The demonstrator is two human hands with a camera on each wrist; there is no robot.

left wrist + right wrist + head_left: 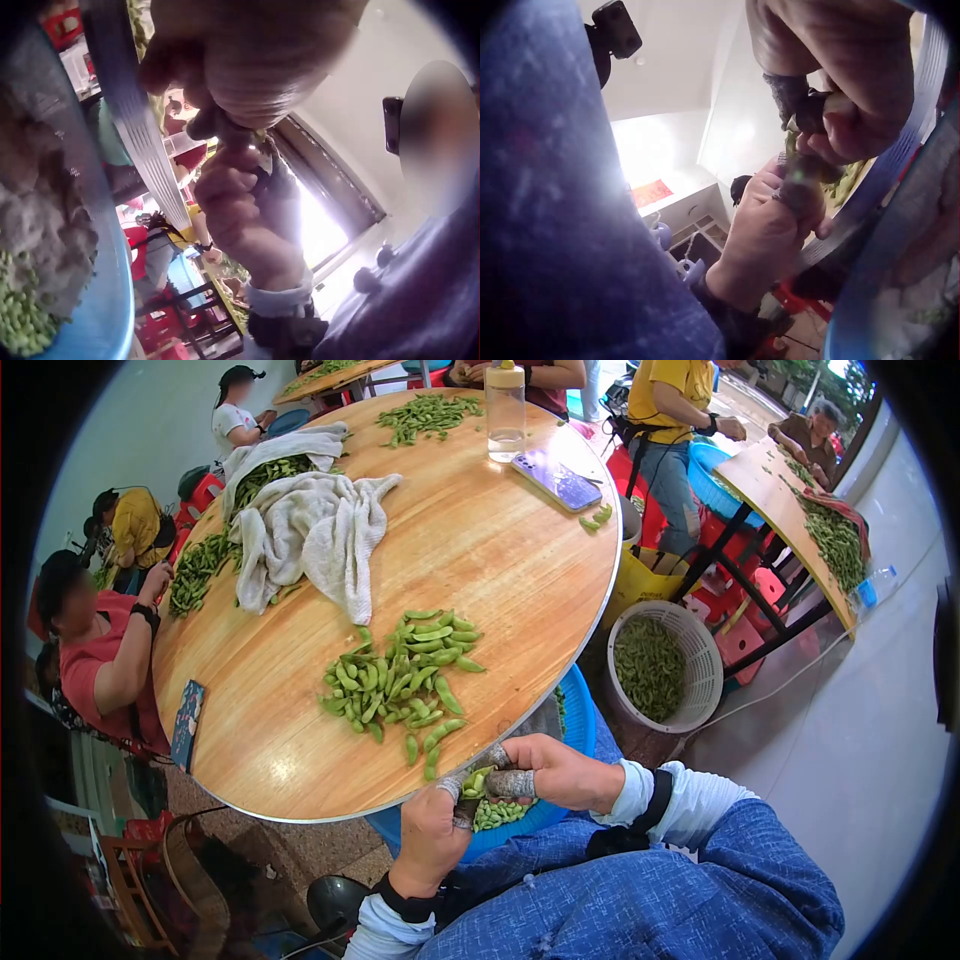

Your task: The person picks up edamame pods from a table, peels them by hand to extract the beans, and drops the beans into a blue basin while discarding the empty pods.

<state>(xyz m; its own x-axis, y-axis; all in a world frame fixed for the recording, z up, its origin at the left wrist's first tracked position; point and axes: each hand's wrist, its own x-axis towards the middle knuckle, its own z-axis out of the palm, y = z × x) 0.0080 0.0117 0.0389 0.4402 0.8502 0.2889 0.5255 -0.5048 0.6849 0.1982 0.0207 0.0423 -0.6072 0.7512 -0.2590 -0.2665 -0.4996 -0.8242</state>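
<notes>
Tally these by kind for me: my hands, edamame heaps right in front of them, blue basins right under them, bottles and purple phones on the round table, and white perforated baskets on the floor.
Hands: 2 (left hand, right hand)
Edamame heap: 1
Blue basin: 1
Bottle: 1
Purple phone: 1
White perforated basket: 1
Total: 7

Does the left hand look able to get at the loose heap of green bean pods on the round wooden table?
Probably yes: nothing visible stands between the left hand and the heap of pods, though that hand is pinching a green pod.
</notes>
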